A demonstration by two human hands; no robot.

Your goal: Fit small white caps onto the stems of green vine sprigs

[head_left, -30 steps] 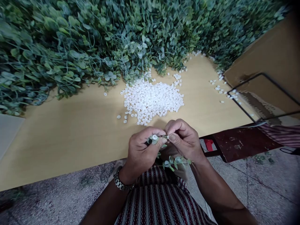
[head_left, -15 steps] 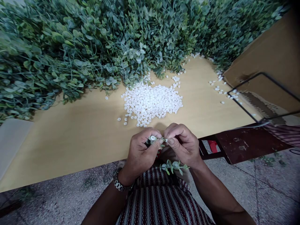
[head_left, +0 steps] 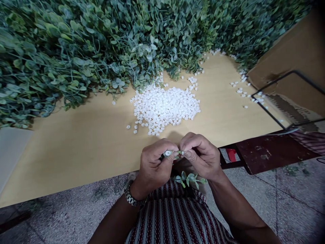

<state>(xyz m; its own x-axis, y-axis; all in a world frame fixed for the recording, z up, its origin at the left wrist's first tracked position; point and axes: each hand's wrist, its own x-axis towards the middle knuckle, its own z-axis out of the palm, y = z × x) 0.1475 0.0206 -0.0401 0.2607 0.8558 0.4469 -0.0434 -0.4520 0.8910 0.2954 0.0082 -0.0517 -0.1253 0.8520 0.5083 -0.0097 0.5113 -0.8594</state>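
My left hand (head_left: 155, 164), with a metal watch on its wrist, is closed in a pinch on a thin artificial leaf sprig. A small white plastic piece (head_left: 167, 153) shows between its thumb and curled fingers. My right hand (head_left: 203, 157) is closed too, thumb against index finger, on a tiny white plastic piece (head_left: 182, 153) at the tip of the green stem. Both sets of fingertips nearly meet over the table's front edge. Leaves of a green sprig (head_left: 190, 179) hang below the hands; their join to the pinched stem is hidden.
A heap of small white plastic pieces (head_left: 165, 108) lies on the tan tabletop (head_left: 88, 145). Behind it rises a mass of artificial greenery (head_left: 101, 51). Cardboard (head_left: 297, 51) and a black wire frame (head_left: 271, 118) stand at right, above a dark red stool (head_left: 269, 152).
My right fingertips have shifted slightly right and the left fingers have closed more over the stem. The view has moved a little. Both hands keep their pinch.
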